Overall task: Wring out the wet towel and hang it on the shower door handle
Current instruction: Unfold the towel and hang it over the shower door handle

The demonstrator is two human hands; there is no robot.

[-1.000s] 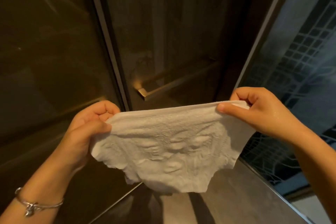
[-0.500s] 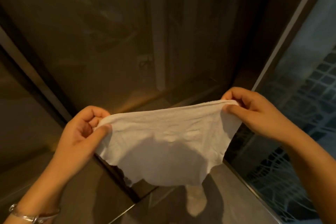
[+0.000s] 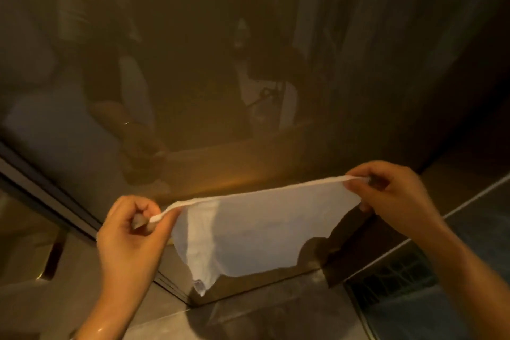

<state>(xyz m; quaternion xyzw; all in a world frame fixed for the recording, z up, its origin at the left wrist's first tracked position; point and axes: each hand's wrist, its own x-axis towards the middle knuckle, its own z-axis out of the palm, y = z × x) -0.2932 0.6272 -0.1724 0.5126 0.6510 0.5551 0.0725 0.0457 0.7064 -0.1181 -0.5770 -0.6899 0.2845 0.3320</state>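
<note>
- Dim bathroom, warm brownish light. Most of the view is a big dark glass shower door point(image 3: 220, 63), hazy with reflections, with a metal frame rail point(image 3: 49, 199) cutting diagonally across the lower left.
- Below that there's a grey tiled floor point(image 3: 276, 317), and a dark patterned panel point(image 3: 414, 298) off to the lower right.
- The towel point(image 3: 256, 232) is a thin white cloth held up in the air in front of the glass, stretched flat between both hands, top edge pulled into a tight line, ragged bottom edge hanging free. It's touching nothing but the hands.
- Right hand point(image 3: 392, 196) has the top right corner pinched between thumb and fingers, the rest of the fingers curled in.
- Left hand point(image 3: 132, 232) is doing the same on the top left corner, a little roll of cloth nipped at the fingertips.
- Step-wise, I'd guess the wringing is done, since the cloth is spread open, not twisted. This looks like the hanging part.
- Catch: I can't actually spot the door handle here. So the next move probably means finding it, bringing the taut top edge over it, then letting go evenly so the cloth doesn't slide off.
</note>
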